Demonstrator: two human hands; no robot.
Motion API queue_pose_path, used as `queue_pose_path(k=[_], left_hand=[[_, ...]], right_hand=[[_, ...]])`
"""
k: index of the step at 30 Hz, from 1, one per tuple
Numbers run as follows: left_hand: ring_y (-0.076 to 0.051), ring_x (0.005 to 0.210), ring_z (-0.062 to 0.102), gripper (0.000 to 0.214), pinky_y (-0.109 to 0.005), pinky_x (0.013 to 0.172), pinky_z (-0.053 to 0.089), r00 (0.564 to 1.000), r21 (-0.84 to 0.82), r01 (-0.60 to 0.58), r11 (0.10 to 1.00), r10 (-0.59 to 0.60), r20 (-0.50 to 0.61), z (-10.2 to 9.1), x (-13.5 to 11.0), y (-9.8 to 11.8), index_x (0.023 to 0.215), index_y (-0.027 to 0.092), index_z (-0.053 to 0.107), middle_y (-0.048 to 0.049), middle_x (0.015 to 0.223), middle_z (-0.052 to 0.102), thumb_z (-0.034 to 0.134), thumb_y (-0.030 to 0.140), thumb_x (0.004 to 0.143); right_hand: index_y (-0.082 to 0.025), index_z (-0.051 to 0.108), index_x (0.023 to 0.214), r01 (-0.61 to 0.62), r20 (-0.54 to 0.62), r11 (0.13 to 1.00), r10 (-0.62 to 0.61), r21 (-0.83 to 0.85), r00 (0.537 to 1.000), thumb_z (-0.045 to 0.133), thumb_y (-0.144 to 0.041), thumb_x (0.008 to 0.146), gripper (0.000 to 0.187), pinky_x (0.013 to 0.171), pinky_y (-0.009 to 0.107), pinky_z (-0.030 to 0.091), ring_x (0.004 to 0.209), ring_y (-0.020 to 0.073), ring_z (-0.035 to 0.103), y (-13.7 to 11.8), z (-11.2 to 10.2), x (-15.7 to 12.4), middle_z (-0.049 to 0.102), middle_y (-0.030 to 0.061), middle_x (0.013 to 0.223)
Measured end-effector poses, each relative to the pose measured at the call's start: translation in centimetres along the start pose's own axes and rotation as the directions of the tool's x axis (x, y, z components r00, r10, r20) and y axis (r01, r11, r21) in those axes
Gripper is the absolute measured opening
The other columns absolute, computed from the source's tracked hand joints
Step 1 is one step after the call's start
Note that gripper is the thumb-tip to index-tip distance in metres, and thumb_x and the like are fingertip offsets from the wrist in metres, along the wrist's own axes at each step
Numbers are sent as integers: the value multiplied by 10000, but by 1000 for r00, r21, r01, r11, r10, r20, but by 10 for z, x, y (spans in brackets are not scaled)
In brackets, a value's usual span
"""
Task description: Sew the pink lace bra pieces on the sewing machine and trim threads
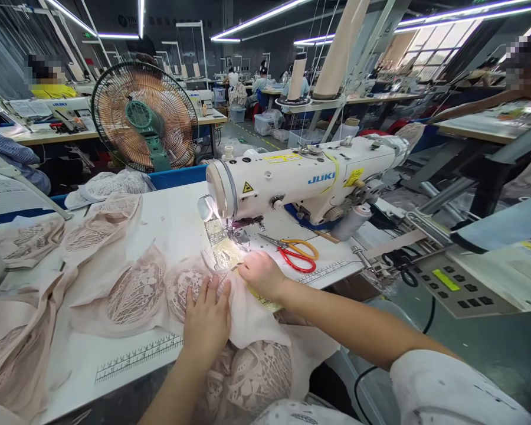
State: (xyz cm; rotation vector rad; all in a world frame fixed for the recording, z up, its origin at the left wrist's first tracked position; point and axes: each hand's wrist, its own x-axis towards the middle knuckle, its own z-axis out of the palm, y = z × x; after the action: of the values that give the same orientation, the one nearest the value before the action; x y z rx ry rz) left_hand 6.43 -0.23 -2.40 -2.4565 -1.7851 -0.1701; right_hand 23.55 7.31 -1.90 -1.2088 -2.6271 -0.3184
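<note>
My left hand lies with fingers spread on a pale pink lace bra piece at the front of the white table. Close by, my right hand is closed, thumb and fingers pinching the edge of the pale fabric just in front of the needle area. The white sewing machine stands beyond both hands, its lamp lit over the metal plate. More lace cups hang down over the table edge toward my lap. Right of the presser foot lie thread snips with red and yellow handles.
Further lace bra pieces spread across the left of the table. A large fan stands behind it. Thread cones rise above the machine. At right is a control panel. Other people sit at machines around the room.
</note>
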Motion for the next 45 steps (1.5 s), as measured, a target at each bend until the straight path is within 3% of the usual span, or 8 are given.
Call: queue_pose_path(k=[9,17,23,29,35,37,41,45], left_hand=[[-339,1293,429,454,-629,1027,330,1000,37,-22,999,23,-5,-1,2,0,1329,212,510,-131,1399,478,396,173,892],[-329,1272,458,461,-617,980,394,979,125,-182,975,192,-75,9,-9,-18,1336,223,500,-115,1388,488,347,186,903],[-312,1270,463,473,-614,962,413,958,172,-258,951,274,-79,15,-11,-29,1339,249,491,-55,1409,457,280,187,920],[-314,1292,435,474,-616,973,397,953,193,-285,939,300,-51,14,-12,-30,1351,236,476,-47,1421,437,278,204,922],[-309,1280,451,468,-613,989,380,958,168,-256,952,273,-88,18,-13,-32,1316,243,522,-61,1399,476,293,197,911],[-311,1277,455,463,-615,977,395,953,136,-278,951,291,-85,19,-11,-34,1315,241,523,-71,1400,478,289,214,917],[-297,1259,482,449,-570,982,429,939,1,-325,946,323,-121,11,2,-38,1336,189,486,-123,1428,444,292,286,942],[-230,1163,572,426,-352,868,544,936,-136,-286,949,246,-251,-9,24,-49,1277,161,516,-120,1369,516,322,350,947]], right_hand=[[-187,579,1072,-173,149,984,165,38,975,453,-87,842,282,560,291,249,663,176,479,1,-28,-1,588,49,790],[-153,605,778,-31,167,989,7,142,986,507,-102,784,110,680,318,324,847,194,543,-3,-16,15,640,70,868],[-144,597,867,-186,129,973,168,140,977,491,-100,781,144,695,322,349,807,200,540,11,-28,2,630,92,896],[-125,577,834,-584,80,805,578,108,812,378,-116,857,200,631,302,339,769,215,545,59,-74,-51,608,137,858],[-190,522,645,-599,224,770,557,221,800,509,-113,737,120,576,225,352,626,130,527,60,-124,-151,584,8,667],[-196,535,636,-649,391,732,547,207,741,516,-92,730,141,565,240,345,630,138,543,62,-126,-184,612,17,693],[-185,610,666,-764,530,641,673,-72,515,538,-105,773,152,517,292,314,655,220,613,70,-113,-224,663,105,736],[-171,682,774,-745,514,665,656,-49,552,556,-185,839,143,553,300,362,769,260,656,72,-102,-216,691,144,848]])
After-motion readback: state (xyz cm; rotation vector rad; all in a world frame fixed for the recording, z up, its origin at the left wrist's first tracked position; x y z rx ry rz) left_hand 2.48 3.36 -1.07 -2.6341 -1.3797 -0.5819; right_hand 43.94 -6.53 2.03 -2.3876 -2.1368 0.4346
